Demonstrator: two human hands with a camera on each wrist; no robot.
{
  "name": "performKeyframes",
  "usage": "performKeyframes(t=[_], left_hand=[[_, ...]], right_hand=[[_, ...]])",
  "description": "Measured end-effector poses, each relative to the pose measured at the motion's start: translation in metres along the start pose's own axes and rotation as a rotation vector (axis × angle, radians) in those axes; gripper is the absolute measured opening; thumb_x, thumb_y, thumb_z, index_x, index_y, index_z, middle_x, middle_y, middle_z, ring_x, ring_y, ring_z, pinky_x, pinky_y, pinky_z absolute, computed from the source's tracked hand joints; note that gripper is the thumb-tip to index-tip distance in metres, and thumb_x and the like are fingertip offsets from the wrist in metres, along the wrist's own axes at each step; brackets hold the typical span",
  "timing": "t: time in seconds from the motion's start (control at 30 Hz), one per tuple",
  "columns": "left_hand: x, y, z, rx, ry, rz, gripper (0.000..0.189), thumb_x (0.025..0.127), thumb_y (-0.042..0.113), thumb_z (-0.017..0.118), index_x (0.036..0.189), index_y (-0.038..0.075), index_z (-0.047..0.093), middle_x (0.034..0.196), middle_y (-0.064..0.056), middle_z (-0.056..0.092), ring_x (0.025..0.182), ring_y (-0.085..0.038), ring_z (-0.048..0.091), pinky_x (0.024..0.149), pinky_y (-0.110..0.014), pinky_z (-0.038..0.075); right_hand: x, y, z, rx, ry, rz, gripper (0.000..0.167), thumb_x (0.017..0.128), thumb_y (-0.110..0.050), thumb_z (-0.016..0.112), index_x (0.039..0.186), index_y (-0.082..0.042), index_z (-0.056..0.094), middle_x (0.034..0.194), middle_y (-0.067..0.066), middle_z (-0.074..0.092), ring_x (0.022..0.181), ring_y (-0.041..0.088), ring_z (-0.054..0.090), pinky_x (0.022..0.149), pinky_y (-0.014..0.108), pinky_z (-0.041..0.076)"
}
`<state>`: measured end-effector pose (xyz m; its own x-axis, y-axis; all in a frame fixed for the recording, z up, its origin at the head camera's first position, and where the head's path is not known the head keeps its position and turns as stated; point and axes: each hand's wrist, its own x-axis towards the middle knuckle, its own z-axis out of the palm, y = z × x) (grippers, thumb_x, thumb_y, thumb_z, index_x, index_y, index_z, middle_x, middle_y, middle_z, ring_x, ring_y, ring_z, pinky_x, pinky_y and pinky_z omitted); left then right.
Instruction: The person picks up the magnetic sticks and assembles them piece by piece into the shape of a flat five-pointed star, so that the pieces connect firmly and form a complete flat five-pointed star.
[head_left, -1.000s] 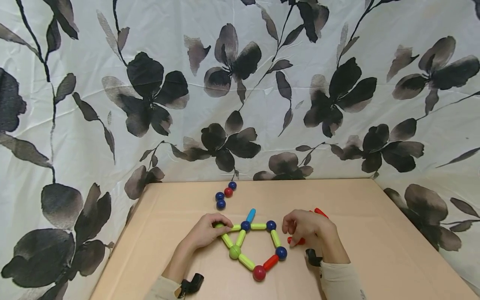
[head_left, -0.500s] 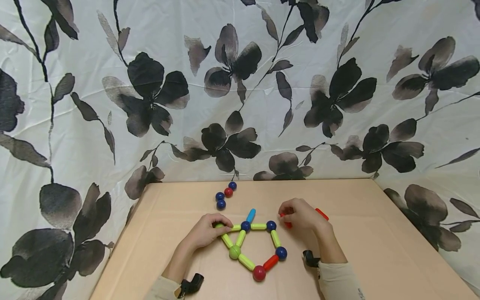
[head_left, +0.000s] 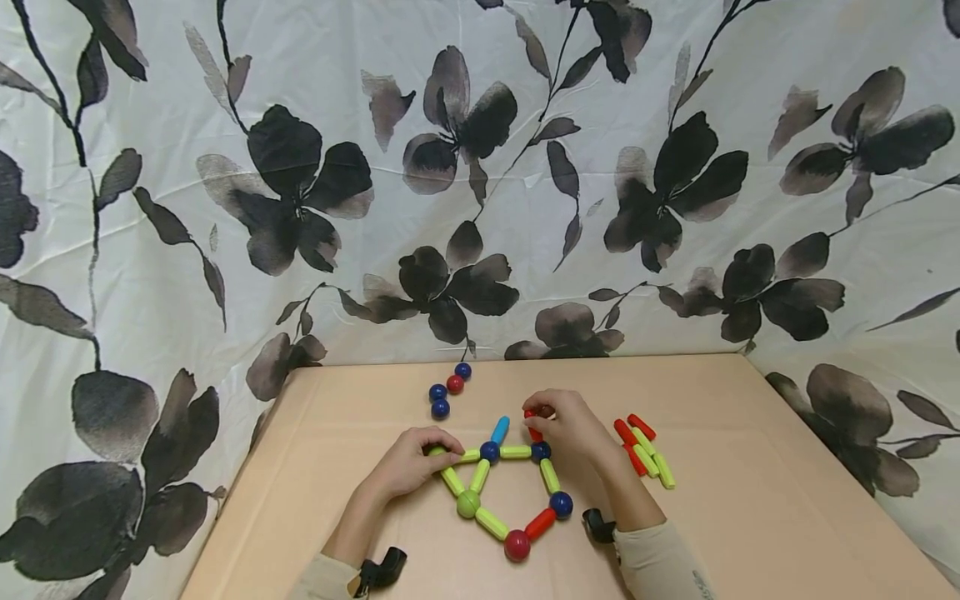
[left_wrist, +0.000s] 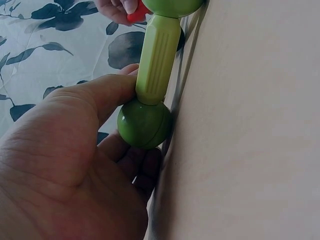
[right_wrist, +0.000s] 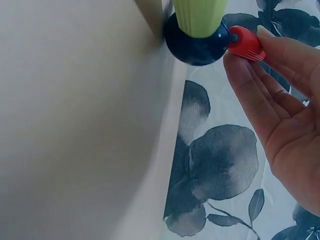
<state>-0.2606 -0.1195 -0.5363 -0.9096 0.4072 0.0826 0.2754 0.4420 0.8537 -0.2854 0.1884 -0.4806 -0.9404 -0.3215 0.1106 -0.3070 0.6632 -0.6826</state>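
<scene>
A flat frame of magnetic rods and balls lies on the table. My left hand holds its far-left green ball, the thumb against a yellow-green rod. Between the thumb and fingers of my right hand is a red rod. One end of this rod meets the frame's far-right blue ball. A light blue rod sticks out from another blue ball. Nearer me are a larger green ball, a red ball and a blue ball.
Loose red and yellow-green rods lie to the right of my right hand. Several loose balls, blue and red, sit near the back edge of the table. A floral cloth hangs behind it.
My right hand has picked up a red rod from the right side and carried it left and away from me to the far-right blue ball. The left hand has kept its hold.
</scene>
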Motion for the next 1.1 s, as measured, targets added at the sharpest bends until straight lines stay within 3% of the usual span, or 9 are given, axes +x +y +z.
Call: performKeyframes(t=[0.37, 0.8, 1.1], left_hand=[[0.0, 0.001, 0.0, 0.008, 0.004, 0.003, 0.006, 0.097, 0.022, 0.074, 0.1, 0.023, 0.08, 0.102, 0.007, 0.074, 0.099, -0.011, 0.063, 0.095, -0.031, 0.048], [0.0, 0.003, -0.001, -0.023, 0.0, 0.0, 0.005, 0.097, 0.022, 0.075, 0.099, 0.02, 0.08, 0.102, 0.004, 0.074, 0.1, -0.016, 0.062, 0.097, -0.041, 0.048], [-0.001, 0.002, -0.001, -0.004, 0.003, -0.004, 0.006, 0.097, 0.022, 0.074, 0.1, 0.023, 0.08, 0.102, 0.008, 0.074, 0.1, -0.012, 0.063, 0.095, -0.032, 0.048]], right_hand=[[0.001, 0.003, 0.007, -0.012, 0.001, 0.005, 0.019, 0.095, -0.01, 0.076, 0.114, -0.009, 0.076, 0.1, -0.005, 0.071, 0.092, 0.016, 0.063, 0.078, 0.026, 0.058], [0.001, 0.011, 0.011, -0.022, -0.148, -0.013, 0.043, 0.096, -0.008, 0.073, 0.138, -0.007, 0.066, 0.104, 0.003, 0.07, 0.088, 0.016, 0.061, 0.077, 0.027, 0.056], [0.001, 0.01, 0.016, -0.038, -0.198, 0.034, 0.045, 0.1, -0.013, 0.069, 0.145, -0.011, 0.062, 0.107, 0.003, 0.069, 0.089, 0.017, 0.058, 0.076, 0.025, 0.053]])
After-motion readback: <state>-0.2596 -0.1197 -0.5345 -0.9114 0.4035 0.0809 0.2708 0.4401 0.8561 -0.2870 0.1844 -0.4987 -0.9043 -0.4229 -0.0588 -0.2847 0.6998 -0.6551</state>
